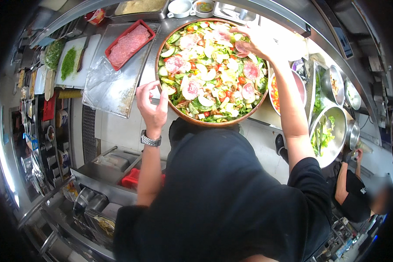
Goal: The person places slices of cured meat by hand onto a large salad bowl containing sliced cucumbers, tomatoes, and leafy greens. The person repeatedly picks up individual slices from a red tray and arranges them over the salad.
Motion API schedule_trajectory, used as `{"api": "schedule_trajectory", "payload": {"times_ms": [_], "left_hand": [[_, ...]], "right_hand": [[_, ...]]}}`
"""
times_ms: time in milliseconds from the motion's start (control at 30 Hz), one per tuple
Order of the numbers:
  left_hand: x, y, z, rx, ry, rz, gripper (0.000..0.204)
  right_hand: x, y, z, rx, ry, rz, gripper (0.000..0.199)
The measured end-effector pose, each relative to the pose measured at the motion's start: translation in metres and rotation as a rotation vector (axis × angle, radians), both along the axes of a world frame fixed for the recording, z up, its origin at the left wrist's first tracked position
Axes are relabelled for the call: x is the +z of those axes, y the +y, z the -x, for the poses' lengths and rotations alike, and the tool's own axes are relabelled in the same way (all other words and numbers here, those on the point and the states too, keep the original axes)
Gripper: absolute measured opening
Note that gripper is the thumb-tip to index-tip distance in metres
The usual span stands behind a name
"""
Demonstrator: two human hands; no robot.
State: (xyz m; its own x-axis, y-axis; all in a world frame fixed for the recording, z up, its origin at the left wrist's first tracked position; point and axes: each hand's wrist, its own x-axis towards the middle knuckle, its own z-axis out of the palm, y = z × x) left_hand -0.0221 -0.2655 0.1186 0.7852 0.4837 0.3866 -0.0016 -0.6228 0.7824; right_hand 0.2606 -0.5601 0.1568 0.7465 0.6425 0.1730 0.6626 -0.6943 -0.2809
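Note:
A large round wooden bowl (160,54) stands in front of me on the counter, full of mixed salad (214,72). Green leaves, cherry tomatoes, cucumber slices and pale cubes show in it, with thin round pink-and-white slices (191,88) spread over the top. My right hand (258,43) reaches over the far right part of the salad, fingers apart and touching or just above a reddish slice (242,48); strong glare washes out its detail. At the bowl's left rim is my left hand (153,107), loosely curled with the thumb apart and nothing seen in it.
Left lie a red tray of pink minced meat (130,46), a metal sheet pan (111,87) and a white board with chopped greens (68,64) and a knife (81,61). Metal bowls (343,135) stand right. A person (351,192) works at the lower right.

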Motion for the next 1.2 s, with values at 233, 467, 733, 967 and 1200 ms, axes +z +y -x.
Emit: {"api": "schedule_trajectory", "payload": {"times_ms": [233,467,733,967,1200], "left_hand": [[-0.007,0.003,0.020,0.122,0.002,0.044,0.032],[-0.019,0.012,0.035,0.204,0.008,0.098,0.033],[-0.030,0.047,0.033,0.252,0.004,0.081,0.030],[-0.058,0.212,-0.070,0.169,0.049,-0.227,0.027],[-0.085,0.345,-0.184,-0.301,0.501,-0.412,0.036]], "right_hand": [[0.020,0.047,-0.011,0.105,-0.066,0.172,0.034],[0.024,0.124,0.021,0.132,0.114,0.003,0.044],[0.025,0.137,0.079,0.256,0.303,-0.049,0.037],[0.054,0.134,0.104,0.117,0.263,-0.064,0.030],[0.064,0.115,0.139,0.005,0.338,-0.081,0.027]]}}
